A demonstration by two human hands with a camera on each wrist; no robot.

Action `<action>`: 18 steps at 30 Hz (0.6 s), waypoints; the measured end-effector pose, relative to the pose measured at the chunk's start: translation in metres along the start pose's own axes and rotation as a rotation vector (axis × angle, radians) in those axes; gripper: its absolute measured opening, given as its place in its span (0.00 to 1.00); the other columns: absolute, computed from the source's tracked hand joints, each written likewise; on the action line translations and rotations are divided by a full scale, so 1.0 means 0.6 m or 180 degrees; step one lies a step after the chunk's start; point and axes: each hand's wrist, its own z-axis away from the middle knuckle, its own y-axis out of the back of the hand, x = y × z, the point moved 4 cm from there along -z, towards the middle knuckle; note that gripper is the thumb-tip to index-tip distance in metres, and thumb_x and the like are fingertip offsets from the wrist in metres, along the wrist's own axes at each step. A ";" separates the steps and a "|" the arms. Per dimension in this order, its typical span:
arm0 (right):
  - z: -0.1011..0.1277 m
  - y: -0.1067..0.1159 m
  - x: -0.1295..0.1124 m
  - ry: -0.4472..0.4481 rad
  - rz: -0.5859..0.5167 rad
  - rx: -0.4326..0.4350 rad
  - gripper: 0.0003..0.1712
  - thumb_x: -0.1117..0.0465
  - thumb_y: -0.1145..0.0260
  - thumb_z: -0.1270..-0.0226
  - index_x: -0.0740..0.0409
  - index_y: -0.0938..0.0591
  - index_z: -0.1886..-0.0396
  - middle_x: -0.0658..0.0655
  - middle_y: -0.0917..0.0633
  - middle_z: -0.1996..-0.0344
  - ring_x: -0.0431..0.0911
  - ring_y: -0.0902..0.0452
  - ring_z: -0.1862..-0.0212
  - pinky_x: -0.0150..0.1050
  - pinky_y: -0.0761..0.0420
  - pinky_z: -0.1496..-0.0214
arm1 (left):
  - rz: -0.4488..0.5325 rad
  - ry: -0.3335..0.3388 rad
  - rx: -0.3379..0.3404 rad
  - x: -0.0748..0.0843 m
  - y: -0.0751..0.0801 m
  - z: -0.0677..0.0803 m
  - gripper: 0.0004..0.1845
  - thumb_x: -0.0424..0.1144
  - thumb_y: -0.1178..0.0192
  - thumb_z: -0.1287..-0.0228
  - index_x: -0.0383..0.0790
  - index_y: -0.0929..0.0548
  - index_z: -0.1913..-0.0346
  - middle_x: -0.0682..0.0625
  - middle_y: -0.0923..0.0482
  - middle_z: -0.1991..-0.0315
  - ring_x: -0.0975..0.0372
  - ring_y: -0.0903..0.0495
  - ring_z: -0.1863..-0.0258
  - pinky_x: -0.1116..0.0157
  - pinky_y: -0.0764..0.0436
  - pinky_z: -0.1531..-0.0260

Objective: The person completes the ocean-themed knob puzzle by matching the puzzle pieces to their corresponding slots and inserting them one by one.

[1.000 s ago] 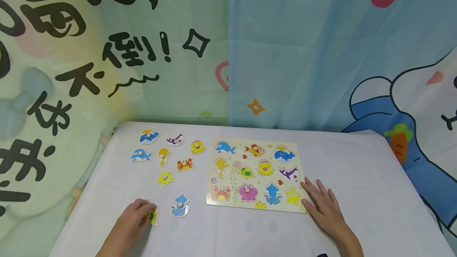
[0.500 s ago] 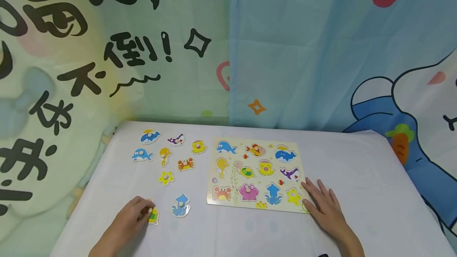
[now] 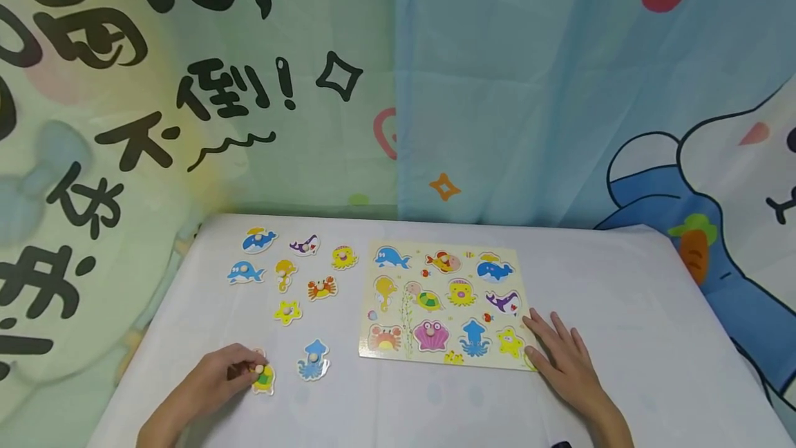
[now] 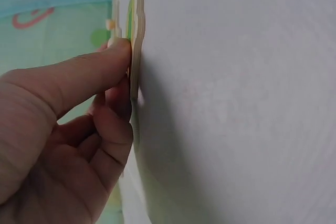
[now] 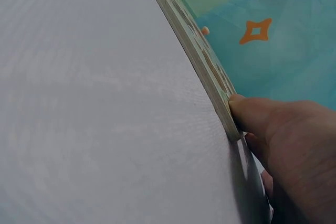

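Left hand (image 3: 214,375) pinching the turtle, right hand (image 3: 562,361) spread at the board's corner

The left hand has its thumb and fingertips drawn together on the turtle piece (image 3: 266,380), which is at the near left of the white table (image 3: 354,413), just beside the squid piece (image 3: 317,349). The left wrist view shows the thumb tip against the printed face and the other fingers curled behind it; whether the piece is raised off the cloth cannot be told. The right hand has its fingers apart and nearly straight, its thumb resting on the near right corner of the puzzle board (image 3: 454,320) and its forefinger touching the right edge.

The turtle should handle as something light and stiff: its thick, pale edge suggests wood, unlikely to bend or break easily. The glossy face may prove a little slippery. A small knob, like the one on the squid, would be the best place to take hold (the fingers largely hide that part of the turtle); failing that, the thick rim offers enough for a fingertip pinch.
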 end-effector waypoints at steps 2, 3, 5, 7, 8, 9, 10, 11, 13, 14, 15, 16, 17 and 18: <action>-0.001 0.001 0.000 0.0012 0.0005 0.0004 0.32 0.47 0.44 0.30 0.52 0.33 0.30 0.65 0.39 0.27 0.67 0.59 0.25 0.67 0.70 0.28 | 0.0021 0.0001 -0.0052 -0.001 0.000 -0.003 0.09 0.32 0.35 0.41 0.42 0.15 0.57 0.56 0.23 0.65 0.75 0.31 0.69 0.74 0.26 0.69; -0.001 0.002 0.001 0.0015 0.0008 0.0006 0.32 0.47 0.44 0.30 0.52 0.33 0.30 0.65 0.39 0.27 0.67 0.59 0.25 0.67 0.70 0.28 | 0.0015 -0.0011 -0.0073 0.000 0.000 -0.005 0.09 0.32 0.36 0.41 0.43 0.15 0.57 0.56 0.24 0.66 0.75 0.32 0.69 0.74 0.27 0.69; -0.002 0.002 0.001 0.0023 0.0017 0.0006 0.31 0.47 0.44 0.29 0.52 0.34 0.30 0.65 0.39 0.27 0.68 0.59 0.25 0.67 0.70 0.28 | -0.0044 -0.0056 -0.0080 0.003 -0.002 -0.008 0.07 0.31 0.36 0.40 0.44 0.16 0.59 0.56 0.26 0.67 0.75 0.32 0.69 0.74 0.26 0.67; -0.003 0.003 0.001 0.0025 0.0012 0.0017 0.31 0.47 0.44 0.29 0.52 0.34 0.30 0.65 0.39 0.27 0.67 0.59 0.25 0.67 0.71 0.28 | -0.0243 -0.0128 -0.0028 0.011 -0.004 -0.010 0.07 0.31 0.36 0.41 0.46 0.16 0.61 0.58 0.27 0.68 0.75 0.32 0.68 0.73 0.25 0.66; -0.004 0.003 0.001 0.0027 0.0009 0.0026 0.31 0.47 0.44 0.29 0.52 0.34 0.30 0.65 0.39 0.27 0.67 0.59 0.24 0.67 0.72 0.27 | -0.0373 -0.0164 0.0015 0.016 -0.005 -0.011 0.08 0.30 0.36 0.42 0.47 0.16 0.63 0.59 0.28 0.69 0.75 0.32 0.69 0.73 0.25 0.66; -0.004 0.003 0.001 0.0027 0.0003 0.0025 0.31 0.47 0.44 0.29 0.52 0.34 0.30 0.65 0.39 0.26 0.67 0.60 0.24 0.66 0.72 0.27 | -0.0506 -0.0203 0.0067 0.022 -0.005 -0.011 0.08 0.30 0.35 0.43 0.47 0.17 0.64 0.60 0.28 0.69 0.75 0.32 0.69 0.72 0.24 0.65; -0.005 0.003 0.001 0.0029 0.0000 0.0026 0.32 0.47 0.44 0.29 0.52 0.34 0.30 0.65 0.39 0.26 0.67 0.60 0.24 0.66 0.72 0.27 | -0.0635 -0.0275 0.0138 0.027 -0.005 -0.011 0.09 0.29 0.34 0.44 0.47 0.17 0.65 0.61 0.28 0.70 0.75 0.32 0.69 0.72 0.24 0.65; -0.005 0.002 0.002 0.0029 -0.0010 0.0023 0.32 0.47 0.44 0.29 0.52 0.34 0.29 0.65 0.40 0.26 0.67 0.60 0.24 0.66 0.73 0.27 | -0.0751 -0.0336 0.0203 0.033 -0.005 -0.010 0.09 0.28 0.34 0.45 0.47 0.17 0.66 0.61 0.28 0.71 0.74 0.32 0.69 0.71 0.24 0.66; -0.005 0.001 0.001 0.0023 -0.0011 0.0007 0.32 0.47 0.45 0.29 0.52 0.34 0.29 0.65 0.40 0.26 0.67 0.61 0.24 0.66 0.73 0.27 | -0.0919 -0.0449 0.0320 0.041 -0.004 -0.007 0.09 0.27 0.33 0.47 0.46 0.17 0.68 0.61 0.28 0.72 0.74 0.32 0.70 0.70 0.23 0.67; -0.004 -0.001 0.002 0.0023 -0.0010 0.0002 0.32 0.47 0.45 0.29 0.52 0.34 0.29 0.65 0.40 0.26 0.67 0.61 0.24 0.66 0.74 0.27 | -0.0960 -0.0438 0.0343 0.044 -0.004 -0.006 0.09 0.27 0.32 0.47 0.45 0.16 0.68 0.61 0.28 0.72 0.74 0.32 0.70 0.70 0.23 0.67; -0.004 -0.001 0.002 0.0028 -0.0004 0.0003 0.32 0.47 0.45 0.29 0.52 0.34 0.29 0.65 0.40 0.26 0.67 0.60 0.24 0.66 0.74 0.27 | -0.0980 -0.0407 0.0356 0.047 -0.003 -0.004 0.09 0.27 0.32 0.47 0.44 0.16 0.67 0.61 0.27 0.72 0.74 0.32 0.71 0.70 0.23 0.67; -0.003 -0.002 0.002 0.0028 0.0000 0.0002 0.32 0.47 0.45 0.29 0.52 0.34 0.29 0.65 0.39 0.26 0.67 0.60 0.24 0.66 0.74 0.27 | -0.0990 -0.0356 0.0362 0.048 -0.002 -0.003 0.08 0.27 0.32 0.47 0.44 0.15 0.67 0.61 0.27 0.72 0.74 0.32 0.70 0.70 0.23 0.67; -0.003 -0.003 0.002 0.0031 0.0001 0.0003 0.32 0.47 0.45 0.29 0.52 0.34 0.29 0.65 0.39 0.26 0.67 0.60 0.24 0.66 0.74 0.27 | -0.0983 -0.0252 0.0346 0.050 -0.001 -0.002 0.08 0.27 0.32 0.47 0.43 0.15 0.66 0.60 0.26 0.72 0.74 0.32 0.70 0.70 0.22 0.66; -0.003 -0.003 0.001 0.0030 0.0001 0.0004 0.32 0.47 0.45 0.29 0.52 0.34 0.29 0.65 0.39 0.26 0.67 0.60 0.24 0.66 0.74 0.27 | -0.0975 -0.0150 0.0324 0.051 0.000 -0.001 0.08 0.27 0.33 0.46 0.43 0.14 0.65 0.60 0.26 0.72 0.73 0.31 0.70 0.70 0.22 0.65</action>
